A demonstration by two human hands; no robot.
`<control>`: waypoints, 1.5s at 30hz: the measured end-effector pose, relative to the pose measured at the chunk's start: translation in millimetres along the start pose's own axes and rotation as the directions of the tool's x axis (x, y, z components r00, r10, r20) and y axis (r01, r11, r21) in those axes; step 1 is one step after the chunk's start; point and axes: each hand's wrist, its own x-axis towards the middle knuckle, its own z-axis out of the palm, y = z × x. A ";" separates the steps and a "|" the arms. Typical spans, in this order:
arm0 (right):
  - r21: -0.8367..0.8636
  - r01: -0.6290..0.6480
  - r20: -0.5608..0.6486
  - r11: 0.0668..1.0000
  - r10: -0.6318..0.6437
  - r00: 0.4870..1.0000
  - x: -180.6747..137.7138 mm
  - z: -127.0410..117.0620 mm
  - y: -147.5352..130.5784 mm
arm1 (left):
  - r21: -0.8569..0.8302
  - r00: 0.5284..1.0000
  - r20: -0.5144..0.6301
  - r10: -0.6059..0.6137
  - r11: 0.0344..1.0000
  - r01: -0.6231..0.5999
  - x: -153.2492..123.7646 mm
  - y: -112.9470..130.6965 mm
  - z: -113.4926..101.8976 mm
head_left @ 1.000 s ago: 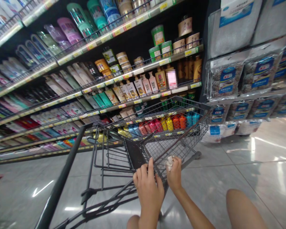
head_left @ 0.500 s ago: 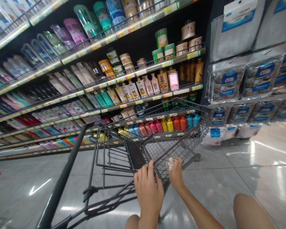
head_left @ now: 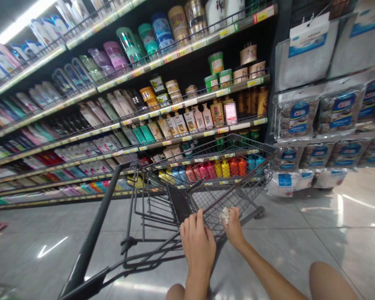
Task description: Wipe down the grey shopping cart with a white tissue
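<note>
A dark grey wire shopping cart stands in front of me, its basket stretching off to the right. My left hand is closed over the top rail of its near side, fingers hooked across the bar. Just right of it, my right hand pinches a crumpled white tissue against the mesh of the near side. The fingertips of that hand are partly hidden by the tissue. A dark flat panel lies inside the cart, and no goods show in the basket.
Behind the cart, shelves hold rows of bottles, tubs and jars. Packs of steel wool scourers hang on hooks at the right. My knee shows at the lower right above the shiny tiled floor.
The view has tilted up a little, so the shelves sit lower and further right. Both hands keep nearly the same places on the cart, the tissue still in the right one.
</note>
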 end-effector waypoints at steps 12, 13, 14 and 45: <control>0.299 -0.520 -0.319 0.800 0.598 0.735 1.6 14.3 2.1 | -0.013 0.999 0.025 0.024 1.000 -0.024 0.6 -6.2 0.3; 0.298 -0.536 -0.314 0.790 0.611 0.727 3.5 13.2 3.4 | -0.013 0.999 0.024 0.023 1.000 -0.023 0.4 -5.9 0.3; 0.295 -0.543 -0.300 0.786 0.616 0.728 5.3 12.0 4.2 | -0.011 1.000 0.021 0.022 1.000 -0.022 0.3 -5.4 0.6; 0.496 -0.494 -0.062 0.714 0.596 0.800 51.2 -24.3 -120.2 | 0.050 0.996 0.058 0.064 0.997 -0.067 -0.2 -9.2 2.8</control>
